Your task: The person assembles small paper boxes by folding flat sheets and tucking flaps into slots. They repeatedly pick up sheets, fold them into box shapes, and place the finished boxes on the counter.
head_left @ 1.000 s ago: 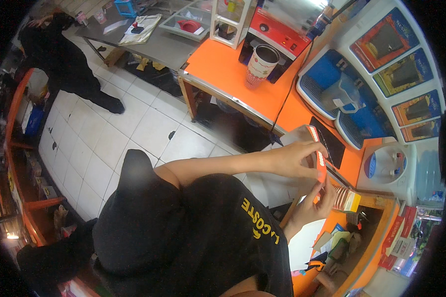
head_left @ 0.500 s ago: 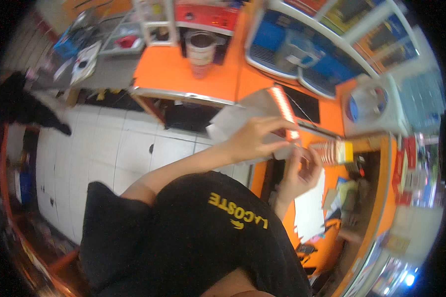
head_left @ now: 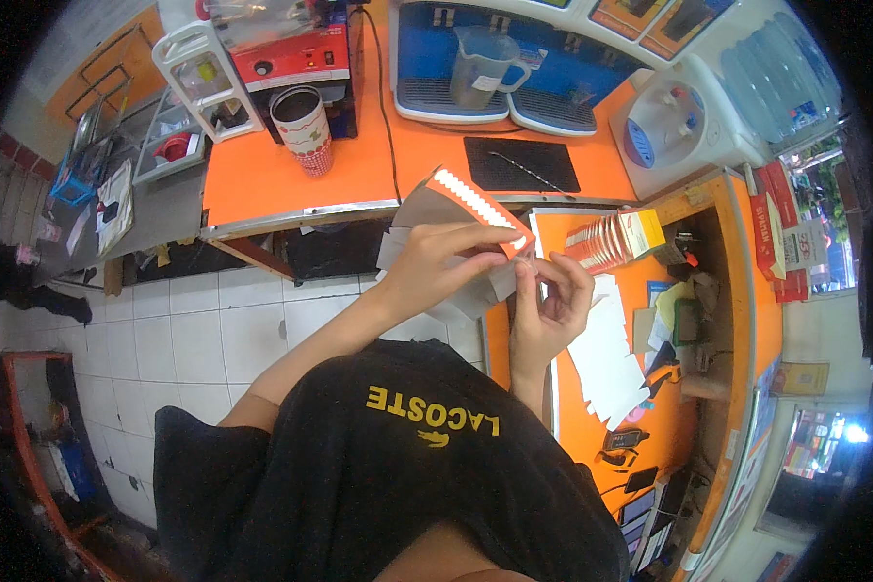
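Note:
My left hand [head_left: 438,267] grips a thin cardboard box piece [head_left: 477,210], its fingers and thumb closed on the edge near one corner. The piece has an orange strip with a white scalloped pattern and a plain grey-brown inner side. At that same corner, the thumb and fingertips of my right hand [head_left: 555,306] pinch the cardboard, close to the left fingertips. Grey panels of the piece hang below and behind my left hand, partly hidden by it. Just beyond my right hand lies a row of nested striped cartons [head_left: 606,242] with a yellow end.
White flat sheets [head_left: 601,359] lie on the orange counter at right, near phones and a black handheld device [head_left: 626,439]. Farther back stand a tall patterned cup [head_left: 304,131], a clear pitcher [head_left: 480,73], a black mat [head_left: 521,165] with a twisted spoon, and a water dispenser [head_left: 674,116].
The whole view has swung, so the counter and hands sit farther left, and it is sharper. Both hands keep hold of the cardboard box piece at its corner.

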`<state>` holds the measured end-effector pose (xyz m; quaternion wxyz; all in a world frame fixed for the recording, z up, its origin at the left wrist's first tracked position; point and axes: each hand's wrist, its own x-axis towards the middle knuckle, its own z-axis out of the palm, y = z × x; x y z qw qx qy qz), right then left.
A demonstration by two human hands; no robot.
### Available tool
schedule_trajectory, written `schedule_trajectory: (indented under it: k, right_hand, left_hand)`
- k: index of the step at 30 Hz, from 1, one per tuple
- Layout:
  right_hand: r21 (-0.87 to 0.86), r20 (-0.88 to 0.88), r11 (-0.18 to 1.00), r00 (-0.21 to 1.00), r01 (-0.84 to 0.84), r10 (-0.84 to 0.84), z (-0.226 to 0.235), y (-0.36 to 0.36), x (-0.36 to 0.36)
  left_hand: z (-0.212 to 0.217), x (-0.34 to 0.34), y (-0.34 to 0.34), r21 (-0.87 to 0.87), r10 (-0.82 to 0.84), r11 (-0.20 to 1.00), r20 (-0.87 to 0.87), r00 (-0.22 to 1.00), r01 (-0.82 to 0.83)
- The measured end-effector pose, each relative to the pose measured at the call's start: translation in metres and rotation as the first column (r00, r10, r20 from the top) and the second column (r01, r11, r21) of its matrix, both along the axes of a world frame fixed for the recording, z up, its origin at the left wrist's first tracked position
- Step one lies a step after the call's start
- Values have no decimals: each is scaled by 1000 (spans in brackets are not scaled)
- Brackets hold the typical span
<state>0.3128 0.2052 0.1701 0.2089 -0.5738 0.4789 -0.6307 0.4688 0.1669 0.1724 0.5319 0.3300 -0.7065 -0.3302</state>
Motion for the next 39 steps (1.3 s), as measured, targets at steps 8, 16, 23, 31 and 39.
schedule_trajectory:
  k: [8, 16, 23, 31, 39]
  right_hand:
    - [2, 49, 999, 998, 45, -45, -2, -6, 14]
    - [-74, 24, 995, 997, 72, -70, 3, -5, 17]
    - [-68, 60, 998, 998, 4, 1, 0, -7, 31]
    - [-126, -33, 989, 996, 73, -78, -5, -14, 29]
    - [-44, -14, 997, 998, 56, -57, -6, -9, 32]
  left_hand:
    - [-2, -3, -1, -13, 57, 998, -43, 997, -58]
    - [8, 2, 1, -21, 87, 996, -98, 991, -90]
    - [5, 12, 4, 1, 113, 994, -99, 989, -113]
    - [14, 14, 11, 94, 88, 993, -192, 977, -71]
    - [8, 12, 5, 7, 20, 1000, -180, 983, -19]
